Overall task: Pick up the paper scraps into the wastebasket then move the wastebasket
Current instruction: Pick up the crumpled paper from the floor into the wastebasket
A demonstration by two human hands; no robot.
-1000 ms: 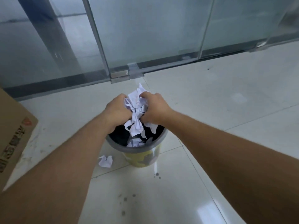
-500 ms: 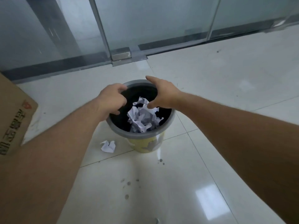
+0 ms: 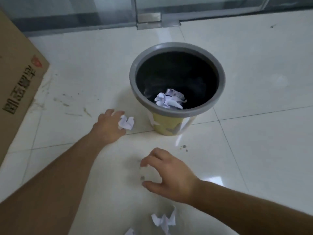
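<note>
A wad of crumpled paper scraps point(image 3: 169, 100) was seen lying at the bottom of the wastebasket point(image 3: 222, 82), against its near wall. The wastebasket, grey-rimmed with a black lining and a yellow patterned body, was stood upright on the pale tiled floor point(image 3: 254, 150). Just beside its base on the left, a single crumpled scrap point(image 3: 126, 122) lay on the floor, and the left hand point(image 3: 108, 126) was placed at it, the fingers curled loosely about its near edge; whether the scrap was truly gripped could not be told. The right hand point(image 3: 166, 175) was held low over a bare tile nearer the camera, its fingers and thumb spread in a wide claw with nothing between them. Another torn scrap point(image 3: 164, 221) was left on the floor at the bottom of the view, beneath the right forearm, and a smaller bit point(image 3: 130, 232) was cut off by the frame's lower edge. A cardboard box point(image 3: 18, 78) was seen at the left, and a glass partition point(image 3: 194, 5) along the far side.
</note>
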